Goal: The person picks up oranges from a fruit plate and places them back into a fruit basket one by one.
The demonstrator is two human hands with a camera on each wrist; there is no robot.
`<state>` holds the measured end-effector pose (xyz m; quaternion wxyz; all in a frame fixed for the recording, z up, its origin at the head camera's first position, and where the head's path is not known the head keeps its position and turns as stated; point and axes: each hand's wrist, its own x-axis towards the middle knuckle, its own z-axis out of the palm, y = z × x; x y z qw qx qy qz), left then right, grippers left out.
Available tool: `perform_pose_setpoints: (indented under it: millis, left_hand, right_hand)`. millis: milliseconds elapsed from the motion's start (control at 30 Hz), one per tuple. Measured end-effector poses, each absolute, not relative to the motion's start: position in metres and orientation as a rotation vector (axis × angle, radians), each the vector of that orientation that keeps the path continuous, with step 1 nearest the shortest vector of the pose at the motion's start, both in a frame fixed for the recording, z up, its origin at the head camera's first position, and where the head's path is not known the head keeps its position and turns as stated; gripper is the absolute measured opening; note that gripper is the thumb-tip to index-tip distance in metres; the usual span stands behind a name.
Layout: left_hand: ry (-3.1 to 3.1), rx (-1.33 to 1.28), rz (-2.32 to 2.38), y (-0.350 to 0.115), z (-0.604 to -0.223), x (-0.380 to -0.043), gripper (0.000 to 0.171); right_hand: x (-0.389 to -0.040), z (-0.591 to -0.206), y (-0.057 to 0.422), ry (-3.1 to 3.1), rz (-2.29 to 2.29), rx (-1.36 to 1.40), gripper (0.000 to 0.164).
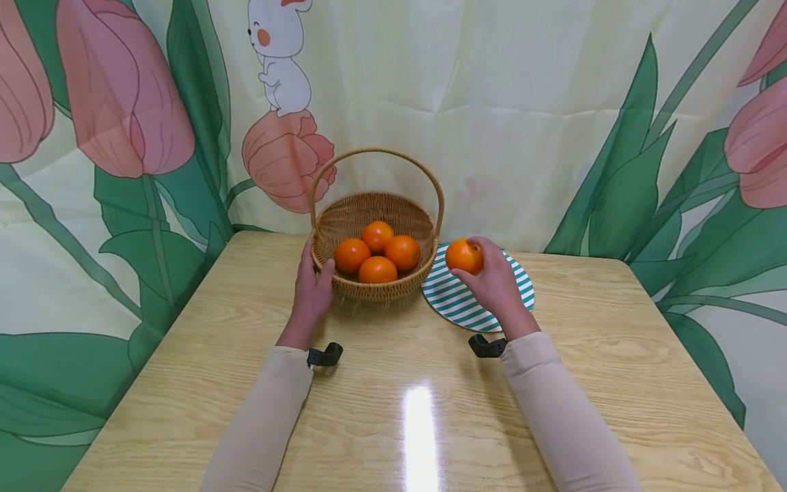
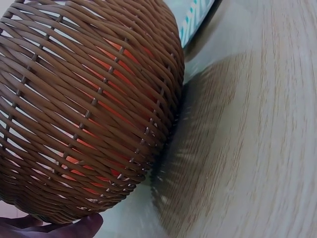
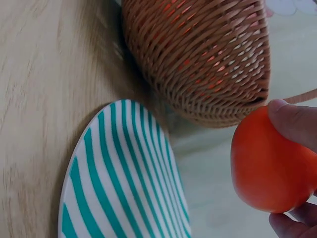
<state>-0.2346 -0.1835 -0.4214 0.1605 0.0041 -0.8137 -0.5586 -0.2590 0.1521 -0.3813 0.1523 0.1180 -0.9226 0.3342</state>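
Note:
A brown wicker basket [image 1: 381, 290] with a tall arched handle stands toward the back of the table, several oranges [image 1: 378, 269] heaped inside it. At the basket's left side my left hand [image 1: 313, 287] holds the rim, thumb toward the front; in the left wrist view only some fingertips [image 2: 86, 225] show against the weave. My right hand [image 1: 494, 280] pinches one orange [image 1: 462, 257] between thumb and fingers, raised above a round plate [image 1: 455, 309] with green and white stripes. That orange [image 3: 267, 163] is beside the basket's right rim, outside it.
The light wooden table [image 1: 381, 383] carries the basket and plate, and its back edge meets a printed curtain [image 1: 492, 137] with tulips and a rabbit. The striped plate sits close against the basket's right side. A black wrist camera [image 1: 486, 346] is strapped to each wrist.

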Motion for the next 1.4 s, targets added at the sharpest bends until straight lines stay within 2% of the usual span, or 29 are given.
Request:
perform_pose_setpoints:
  millis: [733,1400]
  left_hand:
    - [-2.366,0.035,-1.611,-0.185,-0.421,-0.236,0.066]
    - [-2.391,0.031,-1.614,-0.185,-0.422,-0.236,0.065]
  right_hand:
    - [-0.242,-0.363,0.127,-2.361,0.918,0.519,0.063]
    - [-0.246,-0.363,0.094,-2.318,0.944,0.636,0.063]
